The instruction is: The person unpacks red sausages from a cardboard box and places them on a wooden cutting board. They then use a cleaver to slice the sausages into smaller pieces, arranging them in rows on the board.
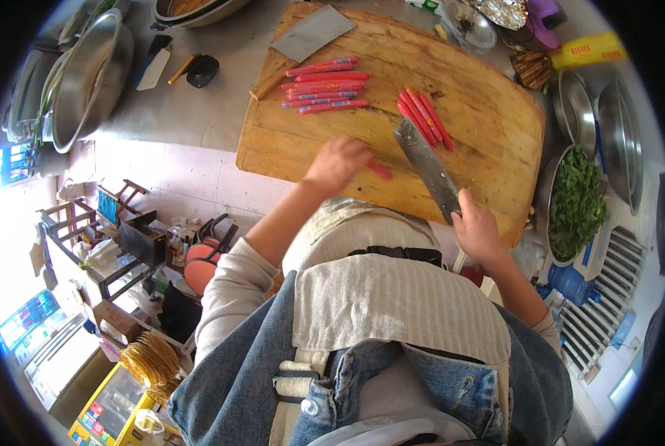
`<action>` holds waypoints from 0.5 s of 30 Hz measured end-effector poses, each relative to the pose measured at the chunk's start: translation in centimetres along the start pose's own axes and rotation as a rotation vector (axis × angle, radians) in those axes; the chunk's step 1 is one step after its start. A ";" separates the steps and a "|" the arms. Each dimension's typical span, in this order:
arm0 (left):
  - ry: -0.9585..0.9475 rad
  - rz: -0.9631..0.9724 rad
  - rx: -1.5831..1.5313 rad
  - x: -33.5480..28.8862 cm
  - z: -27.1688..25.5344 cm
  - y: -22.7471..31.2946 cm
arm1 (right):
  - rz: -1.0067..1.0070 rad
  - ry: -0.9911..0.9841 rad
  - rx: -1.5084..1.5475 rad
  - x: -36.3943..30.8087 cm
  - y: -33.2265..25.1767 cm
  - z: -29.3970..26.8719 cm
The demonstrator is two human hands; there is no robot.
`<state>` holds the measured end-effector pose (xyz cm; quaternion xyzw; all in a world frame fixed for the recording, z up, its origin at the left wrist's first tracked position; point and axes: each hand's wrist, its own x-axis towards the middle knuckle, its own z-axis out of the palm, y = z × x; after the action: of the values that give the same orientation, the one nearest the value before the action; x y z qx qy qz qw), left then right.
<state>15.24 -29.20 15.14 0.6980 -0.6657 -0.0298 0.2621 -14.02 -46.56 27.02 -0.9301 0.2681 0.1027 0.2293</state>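
My right hand [478, 229] is wrapped round the handle of a cleaver [426, 168], its broad blade pointing up and left over the wooden chopping board [489, 97]. My left hand [338, 165] is closed at the board's near edge, its fingers on a red-wrapped sausage [379, 170] whose end sticks out to the right. Just beyond the blade lies a small group of red-wrapped sausages [422, 111]. Farther left, several more wrapped sausages [325, 88] are stacked side by side. A second cleaver [314, 34] with a wooden handle rests at the board's upper left.
Right of the board stands a bowl of green leaves [576, 201], with metal bowls [619, 141] beyond it. A large metal basin [91, 82] is at the far left of the steel counter [191, 111]. A glass bowl [469, 26] stands at the back near a bundle of sticks [532, 68].
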 end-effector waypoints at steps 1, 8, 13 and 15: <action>-0.025 0.039 -0.015 -0.1 0.6 1.4 | 0.019 -0.010 -0.001 -0.1 -0.1 0.1; 0.113 -0.064 -0.034 -1.4 1.7 4.4 | -0.035 -0.059 -0.016 0.0 -1.8 1.2; 0.206 -0.031 -0.004 -0.9 2.2 3.9 | -0.055 -0.058 -0.057 0.4 -2.6 1.0; 0.227 -0.020 -0.016 -0.8 2.2 3.7 | -0.038 -0.078 -0.074 0.6 -2.7 0.9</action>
<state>10.89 -29.06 14.46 0.7015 -0.6244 0.0415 0.3411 -12.06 -44.39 27.09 -0.9381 0.2372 0.1444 0.2069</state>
